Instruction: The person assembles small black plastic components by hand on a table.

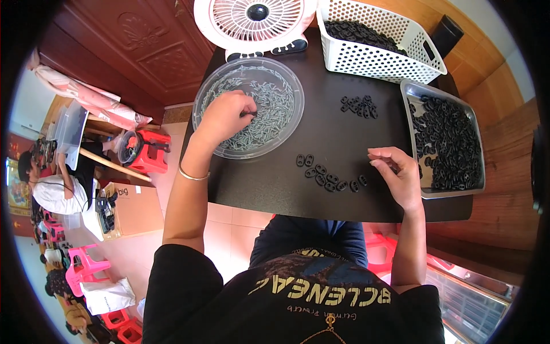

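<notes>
My left hand [225, 118] reaches over a round clear plastic tub [298, 109] filled with small grey screws [269, 117]. Its fingers are closed, and a small black piece [252, 113] shows at their tips. Above the table's right side is my right hand [396, 172]. Thumb and forefinger come together there in a pinch; what they hold, if anything, is too small to make out. Between the hands, several black oval pieces with two holes [321, 169] lie in a curved row. A small heap of black pieces [360, 107] lies farther back.
A metal tray [482, 166] of black pieces stands at the right. Behind it are a white perforated basket [378, 67] with more black parts and a black cylinder [446, 35]. A pink-and-white fan [255, 34] stands behind the tub. Another person [57, 192] sits at far left.
</notes>
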Tool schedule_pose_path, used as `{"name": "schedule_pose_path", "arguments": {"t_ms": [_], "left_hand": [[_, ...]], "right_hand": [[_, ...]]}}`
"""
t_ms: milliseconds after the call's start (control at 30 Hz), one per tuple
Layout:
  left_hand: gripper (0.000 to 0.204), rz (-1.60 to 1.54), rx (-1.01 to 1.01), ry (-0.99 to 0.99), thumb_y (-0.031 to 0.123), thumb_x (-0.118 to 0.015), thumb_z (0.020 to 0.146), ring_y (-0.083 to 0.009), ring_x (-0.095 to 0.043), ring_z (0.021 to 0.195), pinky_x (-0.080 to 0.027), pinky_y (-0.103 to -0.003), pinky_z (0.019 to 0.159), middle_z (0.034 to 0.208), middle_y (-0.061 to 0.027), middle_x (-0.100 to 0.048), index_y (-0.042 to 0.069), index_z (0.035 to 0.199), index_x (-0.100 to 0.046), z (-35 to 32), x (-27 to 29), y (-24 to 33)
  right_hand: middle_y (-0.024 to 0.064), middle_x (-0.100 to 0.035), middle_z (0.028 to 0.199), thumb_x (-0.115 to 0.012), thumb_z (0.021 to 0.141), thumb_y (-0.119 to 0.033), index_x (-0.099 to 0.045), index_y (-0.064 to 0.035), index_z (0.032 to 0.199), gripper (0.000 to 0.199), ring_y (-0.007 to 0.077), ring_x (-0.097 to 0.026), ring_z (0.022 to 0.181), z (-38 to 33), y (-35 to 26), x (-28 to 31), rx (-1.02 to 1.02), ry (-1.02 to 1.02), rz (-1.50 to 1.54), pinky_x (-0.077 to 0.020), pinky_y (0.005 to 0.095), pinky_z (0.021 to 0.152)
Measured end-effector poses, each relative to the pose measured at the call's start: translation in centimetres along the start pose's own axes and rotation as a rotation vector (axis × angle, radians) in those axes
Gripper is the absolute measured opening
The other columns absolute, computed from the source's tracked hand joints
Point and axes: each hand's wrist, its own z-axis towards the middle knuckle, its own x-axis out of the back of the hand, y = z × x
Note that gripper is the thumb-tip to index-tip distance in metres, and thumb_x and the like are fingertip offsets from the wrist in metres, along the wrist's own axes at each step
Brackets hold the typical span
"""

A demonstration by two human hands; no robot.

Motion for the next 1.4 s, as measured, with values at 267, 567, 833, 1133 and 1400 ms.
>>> {"name": "schedule_pose_path", "arguments": {"t_ms": [267, 567, 833, 1133, 1400], "left_hand": [[0.005, 0.125, 0.016, 0.053, 0.002, -0.057, 0.064, -0.029, -0.058, 0.072, -0.047, -0.038, 0.063, 0.073, -0.0108, -0.057, 0.005, 0.068, -0.06, -0.4, -0.7, 0.4], [0.006, 0.227, 0.001, -0.022, 0.002, -0.06, 0.059, -0.0296, -0.056, 0.066, -0.045, -0.039, 0.058, 0.068, -0.0108, -0.053, 0.003, 0.062, -0.054, 1.0, -0.6, 0.5], [0.01, 0.063, 0.022, -0.021, -0.002, -0.061, 0.061, -0.0187, -0.055, 0.059, -0.043, -0.029, 0.055, 0.064, -0.0091, -0.054, 0.001, 0.064, -0.052, 1.3, 0.5, 0.0], [0.008, -1.044, 0.015, 0.09, -0.003, -0.061, 0.076, -0.0051, -0.054, 0.071, -0.043, -0.019, 0.064, 0.08, 0.0004, -0.059, 0.003, 0.081, -0.057, 4.1, -0.3, 6.2], [0.014, -1.355, 0.08, -0.002, 0.002, -0.061, 0.078, -0.0087, -0.055, 0.074, -0.045, -0.02, 0.067, 0.085, -0.0034, -0.061, 0.0, 0.092, -0.06, 5.5, -4.3, 10.7]], "right_hand": [[0.0081, -0.063, 0.086, -0.06, 0.076, 0.003, -0.063, -0.0006, 0.093, 0.017, 0.0139, -0.061, 0.077, -0.5, -0.3, 0.6, 0.037, 0.035, -0.054, -0.0483, 0.0239, 0.069], [0.0062, -0.057, 0.085, -0.065, 0.067, 0.003, -0.061, -0.0028, 0.09, 0.024, 0.0154, -0.057, 0.07, -0.3, -1.3, 1.0, 0.086, -0.296, -0.231, -0.0455, 0.0243, 0.06], [0.0079, -0.055, 0.077, -0.065, 0.068, -0.001, -0.059, -0.0045, 0.088, 0.021, 0.0194, -0.056, 0.068, 0.4, 0.2, -0.1, 0.098, -0.333, -0.384, -0.0455, 0.0278, 0.06], [0.0087, -0.06, 0.079, -0.064, 0.071, -0.003, -0.063, -0.0026, 0.086, 0.015, 0.0167, -0.058, 0.065, 4.8, -0.7, -0.8, 0.1, -0.208, -0.261, -0.0466, 0.0256, 0.061], [0.0113, -0.057, 0.084, -0.061, 0.071, -0.003, -0.058, -0.0053, 0.091, 0.02, 0.0287, -0.058, 0.079, 8.8, 3.0, -1.8, 0.16, 0.177, -0.705, -0.0462, 0.0372, 0.071]]}}
